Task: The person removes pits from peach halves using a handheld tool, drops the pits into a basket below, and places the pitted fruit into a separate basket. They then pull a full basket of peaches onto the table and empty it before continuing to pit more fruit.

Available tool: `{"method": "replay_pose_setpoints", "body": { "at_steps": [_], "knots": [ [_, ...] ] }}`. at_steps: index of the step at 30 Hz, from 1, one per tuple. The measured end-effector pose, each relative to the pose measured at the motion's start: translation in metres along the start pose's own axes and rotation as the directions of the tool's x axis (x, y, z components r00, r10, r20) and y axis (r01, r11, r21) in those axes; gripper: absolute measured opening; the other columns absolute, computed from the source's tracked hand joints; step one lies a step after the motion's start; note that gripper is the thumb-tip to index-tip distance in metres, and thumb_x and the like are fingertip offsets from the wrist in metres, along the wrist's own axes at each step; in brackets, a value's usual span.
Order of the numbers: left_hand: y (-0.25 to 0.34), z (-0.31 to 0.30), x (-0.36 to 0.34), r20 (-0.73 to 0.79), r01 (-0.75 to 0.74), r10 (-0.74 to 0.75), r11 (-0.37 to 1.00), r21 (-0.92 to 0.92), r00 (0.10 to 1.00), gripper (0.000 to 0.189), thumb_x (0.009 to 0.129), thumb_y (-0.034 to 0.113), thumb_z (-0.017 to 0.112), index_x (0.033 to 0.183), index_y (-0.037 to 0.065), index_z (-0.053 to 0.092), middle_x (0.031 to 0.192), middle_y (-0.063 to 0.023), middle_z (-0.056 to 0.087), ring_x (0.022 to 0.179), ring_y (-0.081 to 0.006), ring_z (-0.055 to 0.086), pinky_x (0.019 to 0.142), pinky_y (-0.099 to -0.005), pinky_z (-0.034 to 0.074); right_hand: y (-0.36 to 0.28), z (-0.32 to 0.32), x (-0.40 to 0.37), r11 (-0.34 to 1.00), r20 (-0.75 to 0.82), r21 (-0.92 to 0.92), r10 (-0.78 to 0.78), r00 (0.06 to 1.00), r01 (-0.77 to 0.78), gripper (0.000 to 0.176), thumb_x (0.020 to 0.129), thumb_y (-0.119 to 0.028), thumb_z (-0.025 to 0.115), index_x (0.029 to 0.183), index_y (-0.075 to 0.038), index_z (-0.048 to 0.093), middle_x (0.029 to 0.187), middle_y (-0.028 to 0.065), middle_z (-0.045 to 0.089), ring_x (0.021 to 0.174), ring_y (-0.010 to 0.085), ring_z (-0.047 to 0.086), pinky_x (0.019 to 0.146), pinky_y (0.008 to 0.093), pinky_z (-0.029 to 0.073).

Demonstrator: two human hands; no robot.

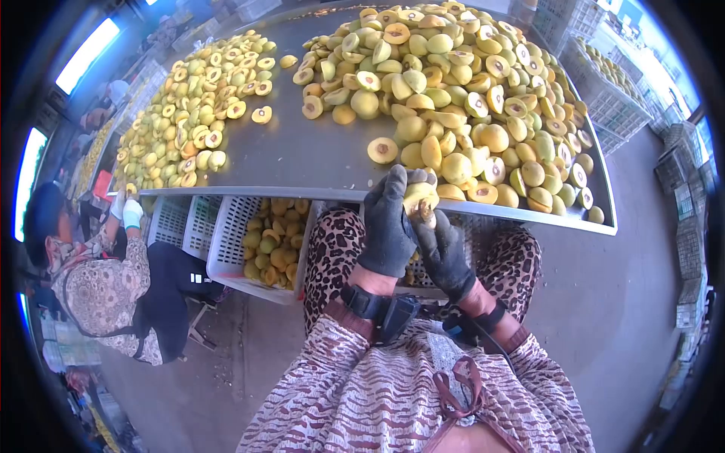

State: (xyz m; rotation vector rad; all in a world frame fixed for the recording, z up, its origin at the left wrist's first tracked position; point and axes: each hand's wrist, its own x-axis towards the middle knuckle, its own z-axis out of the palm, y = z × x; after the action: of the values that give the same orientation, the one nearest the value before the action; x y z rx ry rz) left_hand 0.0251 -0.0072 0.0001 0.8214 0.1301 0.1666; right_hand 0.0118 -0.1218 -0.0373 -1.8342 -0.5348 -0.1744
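My left hand (389, 226), in a dark glove, is closed around a yellow fruit piece (420, 198) just in front of the metal table's near edge. My right hand (444, 253), gloved too, has its fingers against the lower side of the same piece, where brownish flesh shows. Whether a small tool is between its fingers is too small to tell. Beyond my hands, a large heap of halved yellow-green fruit (453, 98) lies on the metal table (302, 162). One half (382, 150) rests cut side up at the heap's near left.
Another fruit pile (189, 121) covers the table's left part. Below the edge, a white crate (226, 253) holds fruit, beside other crates. A co-worker (106, 279) in white gloves sits at the left. Stacked crates (604, 94) stand at the back right.
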Motion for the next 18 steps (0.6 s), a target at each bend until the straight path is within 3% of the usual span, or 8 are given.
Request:
{"method": "replay_pose_setpoints", "body": {
  "at_steps": [1, 3, 5, 7, 10, 13, 15, 18],
  "knots": [
    [-0.003, 0.001, -0.002, 0.002, 0.008, -0.008, 1.000, 0.000, 1.000, 0.038, 0.104, 0.031, 0.048, 0.099, -0.002, 0.066, 0.097, -0.0122, 0.069, 0.089, -0.0192, 0.068, 0.079, -0.0297, 0.057, -0.002, -0.001, -0.002, 0.996, -0.027, 0.091, 0.025, 0.999, -0.023, 0.020, 0.097, -0.020, 0.059, 0.099, 0.000, 0.053, 0.079, 0.0258, 0.063, 0.074, 0.0454, 0.063, 0.059, 0.0460, 0.047],
    [-0.008, -0.003, -0.003, 0.007, -0.028, 0.027, 0.997, 0.065, 1.000, 0.036, 0.103, 0.030, 0.051, 0.098, -0.002, 0.066, 0.096, -0.0114, 0.070, 0.088, -0.0183, 0.068, 0.077, -0.0294, 0.057, 0.005, -0.005, -0.007, 0.999, -0.022, 0.039, 0.026, 0.999, -0.025, 0.018, 0.097, -0.016, 0.054, 0.103, 0.000, 0.056, 0.080, 0.0232, 0.064, 0.075, 0.0425, 0.064, 0.062, 0.0441, 0.048],
    [-0.016, -0.007, -0.005, -0.001, 0.012, -0.012, 0.998, 0.061, 1.000, 0.036, 0.103, 0.031, 0.051, 0.098, -0.002, 0.066, 0.095, -0.0114, 0.070, 0.087, -0.0179, 0.068, 0.076, -0.0295, 0.057, 0.009, -0.013, -0.012, 0.988, 0.096, -0.138, 0.081, 0.992, -0.067, 0.018, 0.097, -0.016, 0.054, 0.103, 0.000, 0.056, 0.082, 0.0238, 0.064, 0.076, 0.0427, 0.064, 0.062, 0.0438, 0.048],
    [-0.013, -0.005, -0.007, -0.007, 0.037, -0.037, 0.998, 0.049, 0.999, 0.037, 0.103, 0.031, 0.052, 0.097, -0.002, 0.066, 0.094, -0.0114, 0.070, 0.086, -0.0176, 0.068, 0.075, -0.0295, 0.058, 0.006, -0.015, -0.020, 0.983, 0.115, -0.154, 0.119, 0.986, -0.100, 0.018, 0.097, -0.016, 0.054, 0.103, 0.001, 0.056, 0.084, 0.0231, 0.064, 0.077, 0.0412, 0.064, 0.062, 0.0422, 0.047],
    [-0.001, -0.001, -0.015, 0.055, 0.082, -0.091, 0.985, 0.153, 0.994, 0.038, 0.102, 0.033, 0.054, 0.097, -0.003, 0.066, 0.092, -0.0112, 0.070, 0.083, -0.0169, 0.068, 0.074, -0.0298, 0.058, -0.002, -0.013, -0.030, 0.993, 0.051, 0.095, 0.062, 0.997, -0.067, 0.025, 0.099, -0.018, 0.051, 0.113, 0.002, 0.058, 0.087, 0.0175, 0.065, 0.077, 0.0321, 0.065, 0.068, 0.0386, 0.048],
    [0.005, 0.007, -0.019, 0.156, 0.093, -0.131, 0.969, 0.227, 0.979, 0.044, 0.102, 0.040, 0.050, 0.099, -0.001, 0.065, 0.093, -0.0142, 0.069, 0.080, -0.0195, 0.068, 0.071, -0.0285, 0.056, -0.016, -0.015, -0.031, 0.978, 0.039, 0.195, 0.062, 0.997, -0.068, 0.030, 0.100, -0.020, 0.051, 0.117, 0.003, 0.057, 0.088, 0.0153, 0.065, 0.079, 0.0277, 0.065, 0.071, 0.0374, 0.049],
    [0.004, 0.017, -0.025, 0.072, -0.025, 0.017, 0.994, 0.104, 0.997, 0.045, 0.103, 0.041, 0.048, 0.094, 0.000, 0.065, 0.088, -0.0146, 0.069, 0.077, -0.0214, 0.068, 0.070, -0.0284, 0.056, -0.020, -0.018, -0.029, 0.980, 0.019, 0.192, 0.045, 0.999, -0.047, 0.025, 0.097, -0.015, 0.055, 0.114, 0.004, 0.058, 0.089, 0.0194, 0.068, 0.081, 0.0328, 0.069, 0.070, 0.0379, 0.051],
    [0.008, 0.014, -0.024, 0.079, -0.031, 0.020, 0.991, 0.130, 0.997, 0.046, 0.102, 0.042, 0.048, 0.088, 0.001, 0.063, 0.080, -0.0149, 0.069, 0.070, -0.0223, 0.068, 0.064, -0.0288, 0.056, -0.020, -0.016, -0.036, 0.947, 0.131, 0.267, 0.148, 0.980, -0.178, 0.025, 0.099, -0.015, 0.053, 0.114, 0.003, 0.057, 0.085, 0.0182, 0.067, 0.077, 0.0284, 0.068, 0.067, 0.0371, 0.050]
  ]
}}
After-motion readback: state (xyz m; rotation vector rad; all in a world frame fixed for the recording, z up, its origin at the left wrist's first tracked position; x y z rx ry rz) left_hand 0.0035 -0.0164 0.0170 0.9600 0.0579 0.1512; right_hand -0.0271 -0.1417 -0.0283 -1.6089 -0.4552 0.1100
